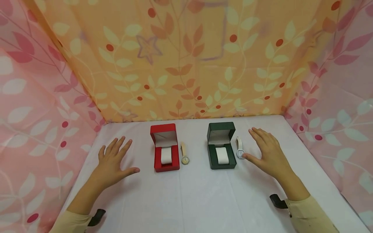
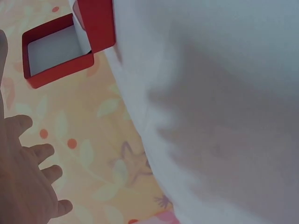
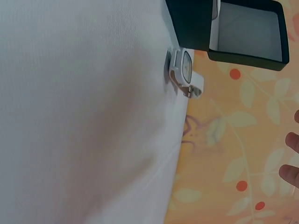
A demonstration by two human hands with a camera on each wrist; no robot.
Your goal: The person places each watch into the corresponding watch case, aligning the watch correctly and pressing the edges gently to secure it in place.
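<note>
My left hand hovers over the left side of the table with its fingers spread, holding nothing. To its right stands a red watch box, lid up, with a white cushion inside. A watch with a cream strap lies just right of that box. Farther right is a dark green watch box, also with its lid raised and a white cushion in it. Beside it lies a white watch. My right hand is spread next to this watch, its thumb near the dial; nothing is in its grasp.
A white cloth covers the table. An orange leaf-patterned curtain hangs behind it, with pink patterned curtains on the left and right. Black bits of wrist gear show at the left cuff and right cuff.
</note>
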